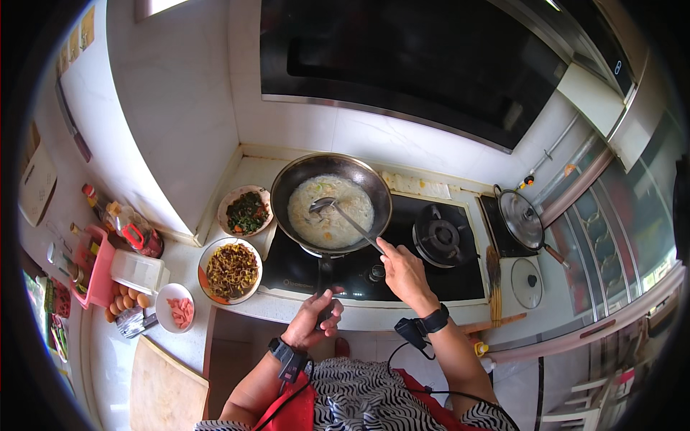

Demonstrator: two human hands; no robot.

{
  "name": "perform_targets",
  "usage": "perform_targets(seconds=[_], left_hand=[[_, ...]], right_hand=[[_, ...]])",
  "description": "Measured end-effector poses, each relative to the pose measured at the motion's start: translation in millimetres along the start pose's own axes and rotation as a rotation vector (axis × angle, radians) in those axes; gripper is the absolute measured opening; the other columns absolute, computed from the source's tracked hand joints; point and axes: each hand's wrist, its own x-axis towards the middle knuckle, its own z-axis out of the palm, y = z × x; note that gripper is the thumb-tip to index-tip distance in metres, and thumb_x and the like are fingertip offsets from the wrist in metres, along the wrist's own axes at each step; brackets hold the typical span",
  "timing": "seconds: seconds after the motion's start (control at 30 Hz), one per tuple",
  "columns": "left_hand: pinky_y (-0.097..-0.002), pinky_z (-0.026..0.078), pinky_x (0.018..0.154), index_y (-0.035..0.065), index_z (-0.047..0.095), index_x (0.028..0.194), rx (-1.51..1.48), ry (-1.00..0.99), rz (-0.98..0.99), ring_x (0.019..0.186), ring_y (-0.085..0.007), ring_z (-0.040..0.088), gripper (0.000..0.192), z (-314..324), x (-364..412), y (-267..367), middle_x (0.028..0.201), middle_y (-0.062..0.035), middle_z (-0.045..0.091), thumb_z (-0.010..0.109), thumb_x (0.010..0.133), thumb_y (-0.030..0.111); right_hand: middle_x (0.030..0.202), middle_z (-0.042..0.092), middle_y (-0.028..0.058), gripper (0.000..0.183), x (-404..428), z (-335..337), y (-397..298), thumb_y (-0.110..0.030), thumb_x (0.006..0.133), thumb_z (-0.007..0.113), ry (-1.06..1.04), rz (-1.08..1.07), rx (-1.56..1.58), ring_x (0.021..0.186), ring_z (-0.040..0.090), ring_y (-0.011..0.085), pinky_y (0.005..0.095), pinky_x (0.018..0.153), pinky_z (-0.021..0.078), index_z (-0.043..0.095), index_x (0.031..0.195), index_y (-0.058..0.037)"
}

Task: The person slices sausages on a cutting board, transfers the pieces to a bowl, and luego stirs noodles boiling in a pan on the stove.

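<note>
A dark wok (pixel 372 175) sits over the left burner of the black glass gas hob (pixel 345 285). Whitish soup (pixel 350 215) fills its bottom, with pale strands and a bit of green in it. My left hand (pixel 312 320) is wrapped around the wok's black handle (pixel 325 272). In my right hand (pixel 405 273) is the shaft of a metal ladle (pixel 353 222), slanting down to the left. The ladle's bowl (pixel 322 203) lies at the soup's surface, near the middle of the wok.
Left of the hob stand a plate of cooked greens (pixel 245 213), a bowl of bean sprouts (pixel 232 270) and a bowl of pink meat slices (pixel 179 313). Several eggs (pixel 128 299), a cleaver (pixel 135 323) and a cutting board (pixel 167 385) lie nearby. A lidded pan (pixel 520 218) stands right.
</note>
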Motion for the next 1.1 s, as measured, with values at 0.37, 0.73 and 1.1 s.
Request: perform_targets(seconds=[0.37, 0.73, 1.1], left_hand=[[-0.0220, 0.035, 0.044, 0.0059, 0.042, 0.125, 0.003, -0.017, 0.011, 0.050, -0.0070, 0.037, 0.037, -2, 0, -1, 0.078, -0.0021, 0.053, 0.047, 0.100, 0.032], [-0.0217, 0.035, 0.044, 0.0069, 0.043, 0.124, 0.022, -0.014, -0.004, 0.051, -0.0066, 0.037, 0.034, -4, 0, 0, 0.078, -0.0015, 0.052, 0.046, 0.101, 0.032], [-0.0213, 0.033, 0.045, 0.0102, 0.048, 0.125, 0.043, 0.039, 0.011, 0.051, -0.0055, 0.037, 0.042, -3, 0, -4, 0.077, 0.0010, 0.051, 0.052, 0.097, 0.041]], right_hand=[[0.078, 0.056, 0.0119, 0.047, -37, -30, -7, -0.001, 0.083, 0.062, -0.107, 0.054, -0.070, 0.067, 0.058, 0.0304, 0.0403, 0.060, 0.0494, 0.057, 0.128, -0.0113], [0.094, 0.059, 0.0237, 0.049, -54, -2, -52, -0.017, 0.092, 0.057, -0.205, 0.188, 0.255, 0.083, 0.060, 0.0393, 0.0449, 0.076, 0.0492, 0.041, 0.137, -0.0025], [0.125, 0.053, 0.0293, 0.053, -82, 4, -65, -0.024, 0.095, 0.054, -0.227, 0.230, 0.390, 0.112, 0.055, 0.0412, 0.0416, 0.093, 0.0466, 0.038, 0.136, 0.0051]])
